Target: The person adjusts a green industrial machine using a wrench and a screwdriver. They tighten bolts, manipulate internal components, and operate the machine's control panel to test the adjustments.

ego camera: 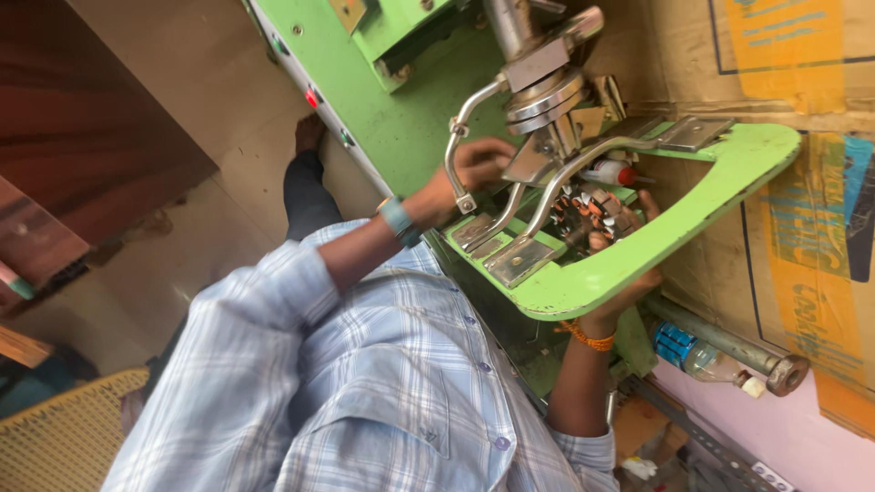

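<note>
The right hand (612,239) reaches under the green curved guard (729,187) and cups the copper-wound stator (583,211) at the machine's middle; the left hand (478,167) rests by the metal arms (510,214), its grip hidden; a plastic bottle (697,357) lies beside the machine's right edge.

A plastic bottle (702,357) lies beside cardboard (802,64); wicker chair (64,428) nearby.

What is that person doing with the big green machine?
A person in a checked shirt sits at a green machine. The left hand is up by the bent metal rods under the machine's round steel head. The right hand reaches from under the green guard and holds a round part wound with copper wire in place there. A plastic bottle lies off to the side.
</note>
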